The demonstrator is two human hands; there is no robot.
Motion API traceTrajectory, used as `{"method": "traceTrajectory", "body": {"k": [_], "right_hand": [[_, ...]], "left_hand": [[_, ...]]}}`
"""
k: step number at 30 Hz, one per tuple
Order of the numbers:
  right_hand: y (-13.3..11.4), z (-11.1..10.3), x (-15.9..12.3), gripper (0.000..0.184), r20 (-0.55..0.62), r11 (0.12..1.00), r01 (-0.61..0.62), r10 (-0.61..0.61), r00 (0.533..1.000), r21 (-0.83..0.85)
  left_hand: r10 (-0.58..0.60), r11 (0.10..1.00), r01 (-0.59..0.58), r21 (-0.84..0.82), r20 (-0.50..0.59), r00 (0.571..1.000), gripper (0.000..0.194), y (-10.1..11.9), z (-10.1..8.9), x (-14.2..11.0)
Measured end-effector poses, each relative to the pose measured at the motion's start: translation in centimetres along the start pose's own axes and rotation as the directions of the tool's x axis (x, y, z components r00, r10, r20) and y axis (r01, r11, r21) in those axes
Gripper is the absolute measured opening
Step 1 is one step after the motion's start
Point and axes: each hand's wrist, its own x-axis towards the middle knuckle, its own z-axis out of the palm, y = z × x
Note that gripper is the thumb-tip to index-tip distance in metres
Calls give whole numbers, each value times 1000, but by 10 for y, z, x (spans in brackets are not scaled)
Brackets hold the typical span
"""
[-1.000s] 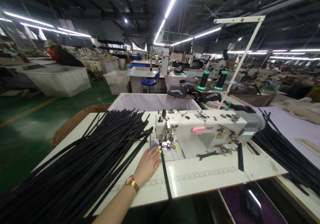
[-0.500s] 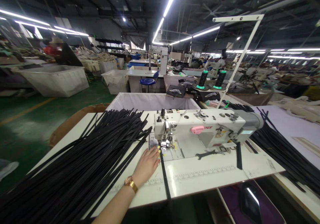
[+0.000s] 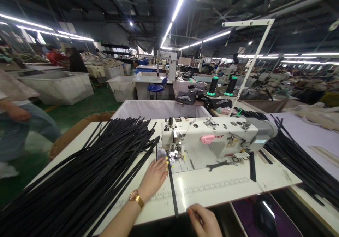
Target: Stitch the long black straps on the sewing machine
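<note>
My left hand (image 3: 154, 175) lies flat on the white sewing table (image 3: 219, 187), fingers stretched out beside a single black strap (image 3: 171, 189) that runs from the needle toward the table's front edge. The fingertips reach the presser foot of the white sewing machine (image 3: 212, 140). My right hand (image 3: 203, 221) shows at the front edge near the strap's lower end, fingers curled; I cannot make out anything in them. A big pile of black straps (image 3: 87, 173) covers the table to the left of my left hand.
More black straps (image 3: 299, 163) lie right of the machine. A wrench (image 3: 219, 164) and a short black piece (image 3: 251, 166) rest on the table. A white cloth bin (image 3: 159, 108) stands behind. A person (image 3: 18, 120) walks past at the left. Two thread cones (image 3: 222, 85) stand behind.
My right hand has come into view at the table's front edge. A person has walked into view at the left. My left hand has stayed by the needle.
</note>
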Motion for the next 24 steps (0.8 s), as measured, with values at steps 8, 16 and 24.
{"method": "traceTrajectory", "body": {"k": [8, 16, 24], "right_hand": [[2, -20, 68, 25, -96, 918, 35, -79, 992, -395], [6, -16, 63, 23, -96, 899, 44, -94, 991, -435], [10, -15, 66, 23, -90, 901, 64, -113, 989, -430]], "left_hand": [[-2, 1000, 2, -22, -36, 999, 38, 0, 0, 0], [-9, 999, 8, -31, -32, 999, 37, 0, 2, 0], [-4, 1000, 3, -20, -13, 1000, 38, -2, 3, 1]]}}
